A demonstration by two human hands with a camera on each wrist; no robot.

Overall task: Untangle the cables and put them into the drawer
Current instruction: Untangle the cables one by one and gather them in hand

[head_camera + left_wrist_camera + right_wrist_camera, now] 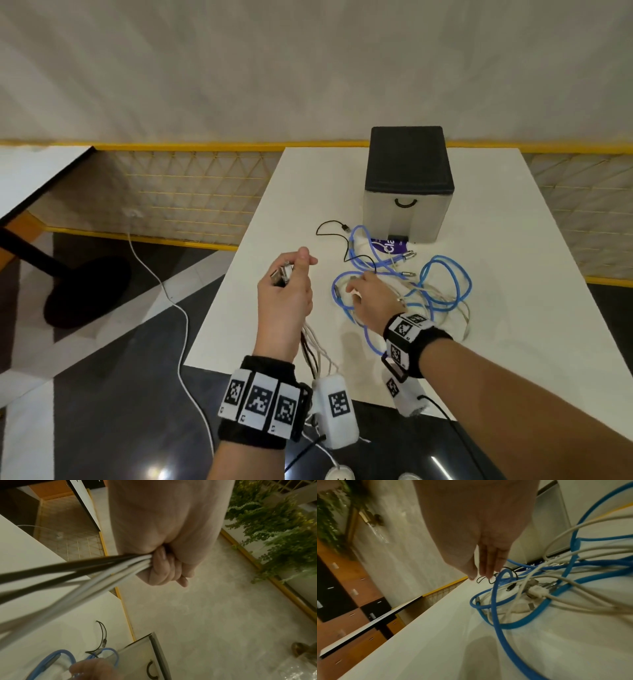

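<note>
My left hand (291, 278) is raised over the table's left part and grips a bundle of black and white cables (82, 574) in a fist (169, 570). Connector ends (281, 274) stick out above the fist, and the strands hang down past my wrist. A tangle of blue cables (442, 287) and white cables (573, 586) lies on the white table (513, 308). My right hand (354, 291) hovers over the tangle's left loop with straight fingers (486, 566) and holds nothing. A thin black cable (329, 233) lies toward the drawer box (407, 192), whose drawer front with black handle (406, 202) is shut.
A purple card (390, 245) lies at the foot of the drawer box. The table's near edge runs just under my wrists. A second table (34, 171) stands to the left, a white cord (154, 274) trails on the floor, and a yellow mesh fence (171, 192) runs behind.
</note>
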